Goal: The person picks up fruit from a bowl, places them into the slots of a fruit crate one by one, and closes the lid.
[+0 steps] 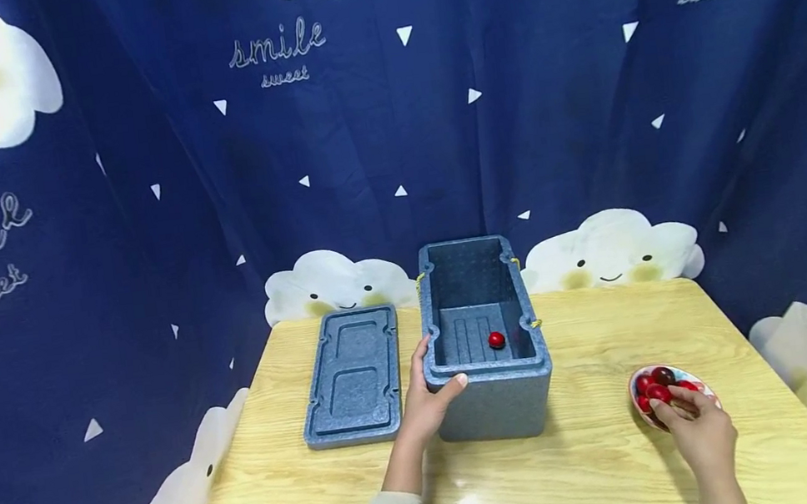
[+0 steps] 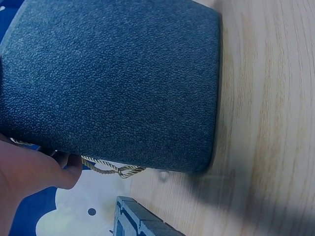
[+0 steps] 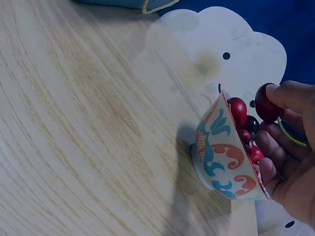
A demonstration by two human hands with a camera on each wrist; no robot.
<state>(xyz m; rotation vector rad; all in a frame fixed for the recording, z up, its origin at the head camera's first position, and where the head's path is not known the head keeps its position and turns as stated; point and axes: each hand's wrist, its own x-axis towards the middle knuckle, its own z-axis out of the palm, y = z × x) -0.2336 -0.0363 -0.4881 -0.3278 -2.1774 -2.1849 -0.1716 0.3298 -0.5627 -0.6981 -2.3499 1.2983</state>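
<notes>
Navy cloud-print curtain (image 1: 372,121) behind pale wood-grain desk (image 1: 615,495). Glossy dark-red round cherry (image 3: 266,103) pinched in right grip (image 3: 295,147), just above white bowl with blue-orange pattern (image 3: 216,147). Open-topped blue-grey foam box (image 1: 494,409) clasped at near-left corner by left grip (image 1: 426,405). Likely faults: smooth skin slipping from fingertip pinch; fingers catching rim, tipping bowl. Right wrist view alone: green stem (image 3: 291,135). Head view alone: single red fruit (image 1: 496,340) on box floor.

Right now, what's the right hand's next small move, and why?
Probably lift the pinched cherry off the bowl toward the open box: the right hand has it between thumb and fingers, a red fruit lies inside the box, and the left hand holds its near corner.
</notes>
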